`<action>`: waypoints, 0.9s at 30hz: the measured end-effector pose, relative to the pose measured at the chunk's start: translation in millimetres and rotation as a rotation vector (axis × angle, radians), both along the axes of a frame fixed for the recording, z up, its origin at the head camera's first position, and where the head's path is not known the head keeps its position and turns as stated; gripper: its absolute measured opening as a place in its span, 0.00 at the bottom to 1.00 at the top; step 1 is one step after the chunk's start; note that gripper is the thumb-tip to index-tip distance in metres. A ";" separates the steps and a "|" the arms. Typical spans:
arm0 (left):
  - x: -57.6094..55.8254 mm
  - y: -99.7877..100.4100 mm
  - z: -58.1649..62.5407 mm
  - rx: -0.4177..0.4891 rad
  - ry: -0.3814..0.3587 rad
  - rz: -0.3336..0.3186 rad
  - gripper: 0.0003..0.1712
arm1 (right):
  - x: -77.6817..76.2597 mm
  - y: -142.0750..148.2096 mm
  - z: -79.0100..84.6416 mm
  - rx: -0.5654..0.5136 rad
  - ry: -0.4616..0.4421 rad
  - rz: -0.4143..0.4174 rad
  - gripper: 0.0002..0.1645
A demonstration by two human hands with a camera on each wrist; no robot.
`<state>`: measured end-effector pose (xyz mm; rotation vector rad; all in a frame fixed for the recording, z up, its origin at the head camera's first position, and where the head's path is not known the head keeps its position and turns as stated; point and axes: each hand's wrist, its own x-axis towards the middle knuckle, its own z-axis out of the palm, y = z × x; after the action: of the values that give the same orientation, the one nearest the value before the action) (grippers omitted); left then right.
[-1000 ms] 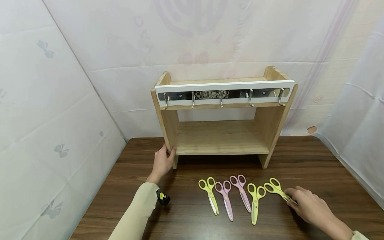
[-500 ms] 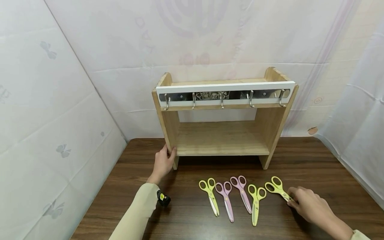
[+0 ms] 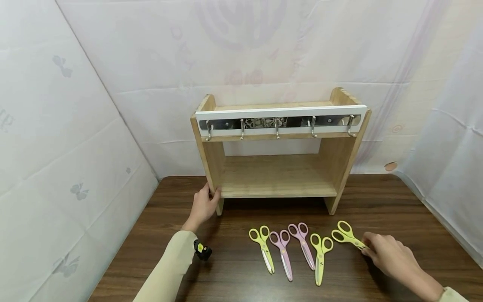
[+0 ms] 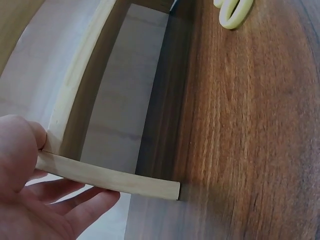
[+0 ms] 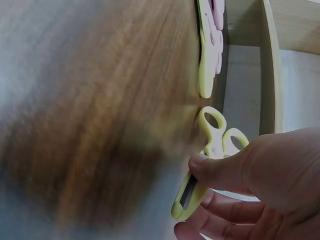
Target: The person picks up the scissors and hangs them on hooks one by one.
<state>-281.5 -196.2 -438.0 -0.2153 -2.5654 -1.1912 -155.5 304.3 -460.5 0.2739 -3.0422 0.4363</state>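
Pale printed cloth (image 3: pixel 264 50) hangs behind and beside the dark wood-grained table (image 3: pixel 158 251) in front of you. Your left hand (image 3: pixel 202 206) grips the lower left side panel of the wooden rack (image 3: pixel 279 176), thumb on one face and the other fingers round the opposite one; the rack stands to the right of that hand and beyond it, a row of metal hooks (image 3: pixel 277 129) along its upper front. Nearer you and to the right of your left hand lie the left yellow scissors (image 3: pixel 263 245), then the first pink scissors (image 3: pixel 282 251), the second pink scissors (image 3: pixel 302 240) and the other yellow scissors (image 3: pixel 320 254), well to the left of your right hand (image 3: pixel 390 253). That hand pinches the held yellow scissors (image 3: pixel 352 240) by the blades between thumb and fingers; their handle loops point left and away from it.
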 end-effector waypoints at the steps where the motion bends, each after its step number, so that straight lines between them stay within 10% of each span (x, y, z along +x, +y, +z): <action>1: 0.4 -0.3 0.4 0.003 0.000 0.000 0.21 | -0.5 0.5 2.0 -0.001 0.012 0.005 0.16; 27: 0.3 -0.5 -5.7 -0.016 0.041 0.000 0.22 | -34.0 -1.4 109.6 -0.122 0.697 0.127 0.20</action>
<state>-281.2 -196.7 -443.7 -0.2411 -2.5400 -1.1545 -189.4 302.9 -350.9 0.4919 -2.3188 0.4188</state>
